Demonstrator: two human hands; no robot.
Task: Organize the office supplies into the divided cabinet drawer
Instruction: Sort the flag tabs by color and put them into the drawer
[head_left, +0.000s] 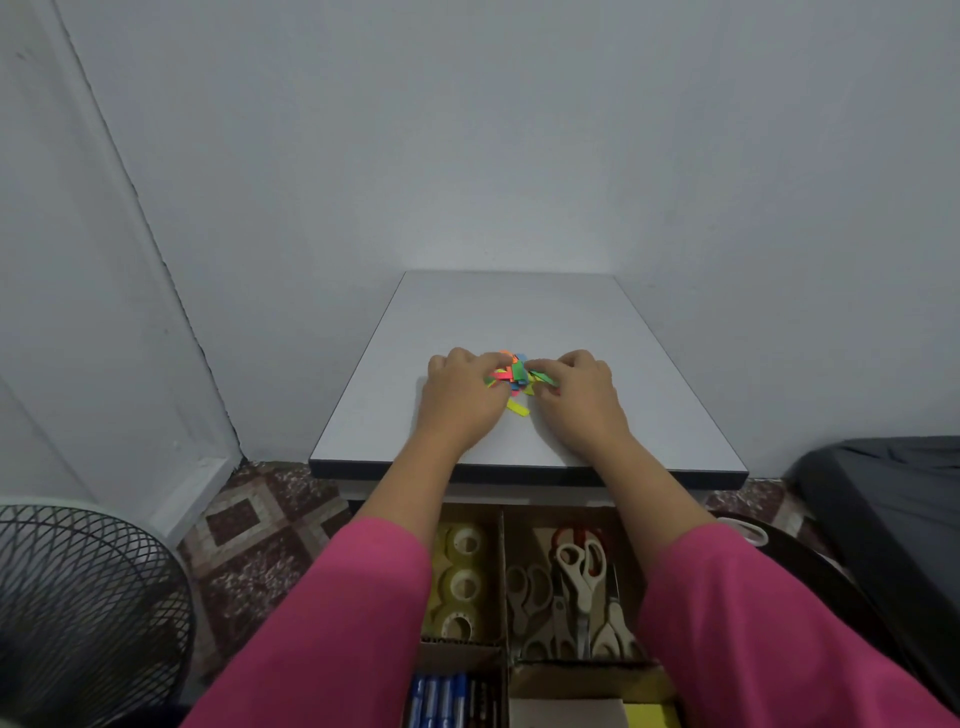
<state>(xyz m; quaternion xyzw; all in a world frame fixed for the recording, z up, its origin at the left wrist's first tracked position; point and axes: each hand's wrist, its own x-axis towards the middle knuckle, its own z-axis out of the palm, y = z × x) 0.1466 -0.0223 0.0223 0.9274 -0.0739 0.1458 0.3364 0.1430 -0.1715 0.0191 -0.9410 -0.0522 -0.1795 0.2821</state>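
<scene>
Both hands, left (460, 395) & right (576, 392), fingers curled, gathering coloured paper strips (514, 373) on cabinet top (649, 364).

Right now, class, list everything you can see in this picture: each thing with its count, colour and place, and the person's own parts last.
paper strips: a small pile, neon mixed colours, on the cabinet top between the hands
cabinet top: one, pale grey, centre
drawer: one, brown cardboard dividers, open below the top
tape rolls: three showing, clear, left compartment
scissors: several, mostly cream handles, right compartment
markers: several, blue, front left compartment
fan: one, dark grille, floor left
left hand: gathers the strips
right hand: gathers the strips
sleeves: two, pink
</scene>
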